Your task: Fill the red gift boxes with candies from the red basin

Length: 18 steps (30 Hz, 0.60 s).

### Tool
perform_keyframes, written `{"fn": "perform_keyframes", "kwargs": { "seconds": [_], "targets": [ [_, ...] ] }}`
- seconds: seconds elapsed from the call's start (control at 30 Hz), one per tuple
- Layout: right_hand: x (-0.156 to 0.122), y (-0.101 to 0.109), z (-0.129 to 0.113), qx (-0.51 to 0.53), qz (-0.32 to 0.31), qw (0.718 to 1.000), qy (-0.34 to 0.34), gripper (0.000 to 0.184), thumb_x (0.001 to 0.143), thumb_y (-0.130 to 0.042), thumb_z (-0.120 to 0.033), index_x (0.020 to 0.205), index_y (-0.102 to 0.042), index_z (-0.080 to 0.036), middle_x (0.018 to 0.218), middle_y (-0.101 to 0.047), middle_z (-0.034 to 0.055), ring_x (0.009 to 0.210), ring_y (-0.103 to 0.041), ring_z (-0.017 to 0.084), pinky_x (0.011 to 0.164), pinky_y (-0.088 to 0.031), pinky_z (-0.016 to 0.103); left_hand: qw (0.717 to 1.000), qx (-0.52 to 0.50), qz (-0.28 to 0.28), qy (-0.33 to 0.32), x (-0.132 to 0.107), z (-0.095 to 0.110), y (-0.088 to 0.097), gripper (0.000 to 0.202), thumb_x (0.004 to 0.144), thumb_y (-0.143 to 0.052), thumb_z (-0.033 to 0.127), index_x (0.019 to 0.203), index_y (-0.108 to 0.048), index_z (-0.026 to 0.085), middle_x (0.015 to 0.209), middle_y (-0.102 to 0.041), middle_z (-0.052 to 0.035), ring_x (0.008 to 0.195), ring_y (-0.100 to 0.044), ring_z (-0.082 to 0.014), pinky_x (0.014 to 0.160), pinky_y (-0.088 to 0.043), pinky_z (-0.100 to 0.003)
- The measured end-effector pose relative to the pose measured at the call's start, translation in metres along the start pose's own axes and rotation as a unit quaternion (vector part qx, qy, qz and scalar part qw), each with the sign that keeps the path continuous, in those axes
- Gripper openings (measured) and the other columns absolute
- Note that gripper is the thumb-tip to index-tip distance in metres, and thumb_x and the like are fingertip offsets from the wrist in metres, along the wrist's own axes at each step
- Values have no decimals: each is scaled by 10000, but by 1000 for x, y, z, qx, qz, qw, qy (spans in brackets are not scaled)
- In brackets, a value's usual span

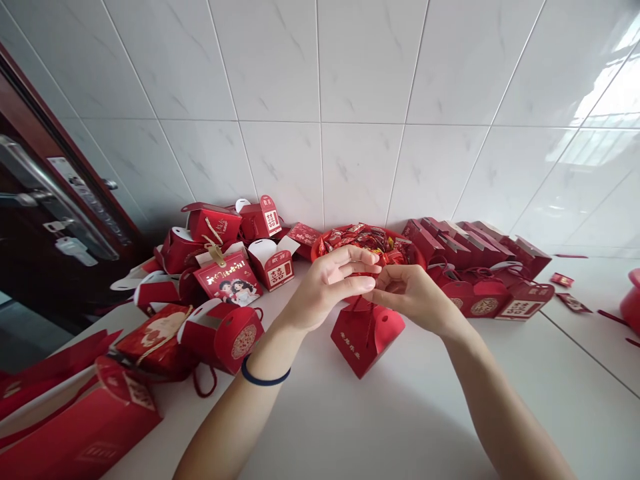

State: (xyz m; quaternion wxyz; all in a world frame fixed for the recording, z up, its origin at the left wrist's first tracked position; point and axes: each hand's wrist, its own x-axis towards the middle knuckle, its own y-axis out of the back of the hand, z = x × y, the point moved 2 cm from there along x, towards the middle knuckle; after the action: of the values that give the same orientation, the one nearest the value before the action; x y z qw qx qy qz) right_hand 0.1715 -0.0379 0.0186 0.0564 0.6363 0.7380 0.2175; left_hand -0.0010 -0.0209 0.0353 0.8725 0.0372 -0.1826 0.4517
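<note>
A small red gift box (367,337) stands on the white floor in the middle of the view. Both my hands meet just above its top. My left hand (327,283), with a dark band on the wrist, pinches thumb and forefinger together at the box's red handle. My right hand (415,297) is curled and pinches the same spot from the other side. What sits between the fingertips is too small to make out beyond the box's top. Behind the hands lies a red bowl of wrapped sweets (370,241).
Several red gift boxes (220,280) lie scattered at the left, some open with white insides. Folded and assembled red boxes (480,267) are at the right by the tiled wall. A dark door with a metal handle (55,200) is at far left. Red scraps (570,300) lie at right.
</note>
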Motion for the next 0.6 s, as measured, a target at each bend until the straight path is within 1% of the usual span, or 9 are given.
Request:
{"fn": "perform_keyframes", "kwargs": {
  "seconds": [0.13,0.23,0.3,0.33,0.4,0.47,0.5,0.57,0.6],
  "targets": [
    [-4,1,-6,-36,50,998,0,241,770,-694,-311,606,-576,-180,588,-534,-26,566,-444,108,513,-328,250,997,57,1,-49,-1,-1,-2,213,785,-738,226,976,-650,199,1152,-647,-72,1183,-596,-249,944,-533,-368],
    [-8,8,-14,-38,113,993,24,247,777,-676,-314,596,-574,-181,573,-534,-21,551,-438,108,497,-320,250,985,165,25,-47,-1,-7,-2,345,788,-767,279,1102,-634,223,1224,-634,-72,1197,-589,-254,966,-520,-379],
    [-11,13,-18,-15,148,988,50,248,788,-677,-329,612,-580,-184,579,-548,-17,547,-454,110,495,-341,249,967,251,20,-31,1,-14,-3,438,780,-798,343,1167,-623,235,1236,-642,-72,1165,-600,-257,977,-499,-389],
    [-12,15,-20,-3,161,985,58,249,794,-679,-336,621,-583,-185,579,-552,-16,541,-456,110,491,-347,249,959,283,9,-18,2,-19,-4,437,779,-803,379,1151,-629,230,1197,-658,-69,1120,-613,-254,954,-497,-384],
    [-14,17,-21,14,177,982,71,253,803,-687,-349,634,-591,-187,578,-559,-15,525,-456,108,482,-355,249,947,320,-22,10,4,-29,-7,335,801,-777,437,1008,-644,210,1037,-680,-49,979,-627,-232,849,-500,-359],
    [-14,16,-22,23,179,980,82,260,808,-697,-359,640,-596,-188,576,-566,-13,517,-464,109,483,-367,250,938,343,-40,27,6,-39,-9,290,833,-734,460,853,-610,198,879,-647,-20,845,-602,-202,736,-476,-329],
    [-13,15,-22,27,174,981,86,264,813,-699,-363,643,-596,-189,576,-570,-12,517,-475,111,487,-377,252,934,354,-44,30,7,-43,-10,294,841,-721,461,821,-593,197,842,-628,-10,811,-587,-193,707,-463,-321],
    [-12,13,-23,36,164,982,91,280,825,-696,-379,647,-588,-192,583,-580,-8,526,-499,116,501,-397,256,931,361,-43,31,9,-48,-11,299,850,-704,476,843,-598,197,843,-623,-10,798,-585,-193,695,-463,-322],
    [-12,13,-22,41,162,982,90,287,831,-693,-393,654,-582,-195,588,-582,-6,529,-504,118,504,-402,257,934,353,-45,29,9,-49,-12,307,855,-698,490,886,-613,197,879,-641,-20,822,-601,-203,718,-478,-330]
  ]
}}
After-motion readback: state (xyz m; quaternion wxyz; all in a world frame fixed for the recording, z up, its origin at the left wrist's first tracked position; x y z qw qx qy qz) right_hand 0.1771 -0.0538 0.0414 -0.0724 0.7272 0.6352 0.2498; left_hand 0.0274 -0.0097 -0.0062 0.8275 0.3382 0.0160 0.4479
